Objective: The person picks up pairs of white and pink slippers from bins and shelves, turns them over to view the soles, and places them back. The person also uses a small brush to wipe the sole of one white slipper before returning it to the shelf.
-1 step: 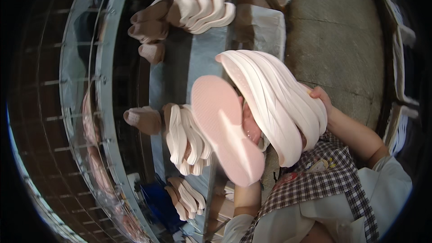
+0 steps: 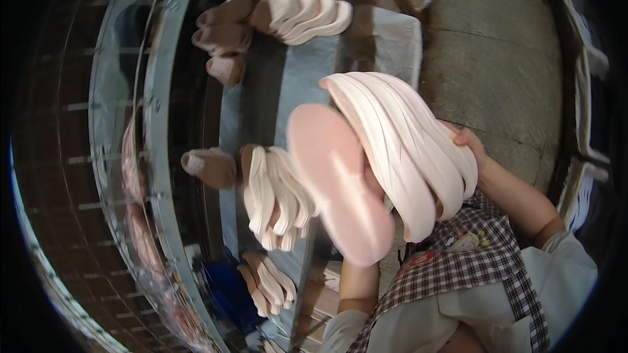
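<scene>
A pale pink shoe sole [image 2: 340,186] with a textured tread faces up in front of me, slightly blurred. My left hand [image 2: 373,183] is closed on it from behind; the sole hides most of that hand. Right beside it, several nested cream-pink shoe soles [image 2: 409,157] form a curved stack. My right hand [image 2: 471,146] grips the stack's near right end, its fingers wrapped round the edge. The single sole overlaps the stack's left side in view; whether they touch I cannot tell.
To the left runs a grey bench surface [image 2: 301,85] with stacked soles [image 2: 271,196] and another group of soles [image 2: 307,10] farther off. Brown shoe-shaped forms [image 2: 209,168] stand along it. A metal rail [image 2: 157,104] lies beyond. A lined bin [image 2: 397,42] sits near the concrete floor [image 2: 490,46].
The single sole has shifted right, narrowing the gap to the stack and covering more of my left hand's fingers. The stack and my right hand stay nearly in place.
</scene>
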The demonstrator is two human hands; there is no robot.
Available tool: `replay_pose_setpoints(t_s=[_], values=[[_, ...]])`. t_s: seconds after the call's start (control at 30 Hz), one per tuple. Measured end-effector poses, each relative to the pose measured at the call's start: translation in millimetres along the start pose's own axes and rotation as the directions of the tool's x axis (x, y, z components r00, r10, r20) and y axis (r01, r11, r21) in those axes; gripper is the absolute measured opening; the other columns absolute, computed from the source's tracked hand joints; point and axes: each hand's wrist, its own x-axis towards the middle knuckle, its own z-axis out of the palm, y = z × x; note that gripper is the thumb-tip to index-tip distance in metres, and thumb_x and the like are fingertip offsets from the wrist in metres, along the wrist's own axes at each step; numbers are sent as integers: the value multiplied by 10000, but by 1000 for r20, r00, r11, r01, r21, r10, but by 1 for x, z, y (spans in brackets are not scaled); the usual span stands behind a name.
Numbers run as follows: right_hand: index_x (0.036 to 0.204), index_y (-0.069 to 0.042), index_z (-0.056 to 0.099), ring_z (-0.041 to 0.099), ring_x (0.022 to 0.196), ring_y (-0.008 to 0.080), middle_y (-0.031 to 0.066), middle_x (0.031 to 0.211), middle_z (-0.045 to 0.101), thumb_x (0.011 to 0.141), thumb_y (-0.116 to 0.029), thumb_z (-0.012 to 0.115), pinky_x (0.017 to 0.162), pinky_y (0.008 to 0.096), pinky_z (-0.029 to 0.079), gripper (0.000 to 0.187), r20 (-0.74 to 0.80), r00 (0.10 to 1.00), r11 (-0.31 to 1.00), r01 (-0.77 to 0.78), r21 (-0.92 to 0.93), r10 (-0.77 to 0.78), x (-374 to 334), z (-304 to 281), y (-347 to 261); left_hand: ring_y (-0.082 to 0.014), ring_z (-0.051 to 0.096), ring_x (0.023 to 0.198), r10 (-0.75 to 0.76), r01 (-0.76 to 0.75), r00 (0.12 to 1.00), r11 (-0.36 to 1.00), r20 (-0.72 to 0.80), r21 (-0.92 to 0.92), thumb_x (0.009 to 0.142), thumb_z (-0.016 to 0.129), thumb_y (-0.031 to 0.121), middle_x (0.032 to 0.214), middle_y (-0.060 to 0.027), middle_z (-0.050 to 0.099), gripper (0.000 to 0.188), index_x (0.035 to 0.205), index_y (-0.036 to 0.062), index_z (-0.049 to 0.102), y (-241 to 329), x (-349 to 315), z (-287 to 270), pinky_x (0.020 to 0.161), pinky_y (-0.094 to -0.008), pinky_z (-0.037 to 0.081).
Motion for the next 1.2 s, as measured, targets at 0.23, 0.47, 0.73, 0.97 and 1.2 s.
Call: replay_pose_setpoints(t_s=[0.23,0.47,0.73,0.97,1.2], values=[[1347,12,417,525,1149,266,186,1280,509,625,-232,612,993,372,412,787,-92,995,836,-85,-542,42,26,39,-23,-279,536,1027,186,-176,981,974,-57,141,978,377,302,1133,-158,512,468,1286,-48,419,-4,12,0,838,-407,490],[1355,-13,422,510,1150,214,120,1277,520,671,-170,600,986,340,403,724,25,996,590,68,-804,-81,59,61,-32,-317,487,1125,482,-331,847,809,-224,487,976,360,321,1244,-163,471,492,1315,-33,403,20,19,4,926,-456,432],[1419,-46,327,540,1085,176,120,1271,513,710,-147,660,932,319,441,791,107,981,754,194,-628,-163,20,57,-56,-360,432,1236,733,-307,579,602,-357,737,973,341,342,1370,-169,423,520,1348,-15,384,139,64,16,1027,-511,365],[1465,-39,184,382,1276,191,109,1428,347,731,-200,737,1054,340,314,934,194,973,779,217,-588,-124,-20,59,-72,-318,453,1235,590,66,374,752,-715,655,907,261,548,1336,-38,502,596,1289,165,510,144,102,37,1027,-493,355],[1472,-33,135,292,1341,208,114,1478,255,689,-187,774,1103,354,229,1022,284,957,767,220,-602,-51,-50,73,-57,-354,270,1323,729,82,431,556,-533,827,848,349,622,1402,-113,369,677,1349,175,432,122,87,40,1028,-626,75]])
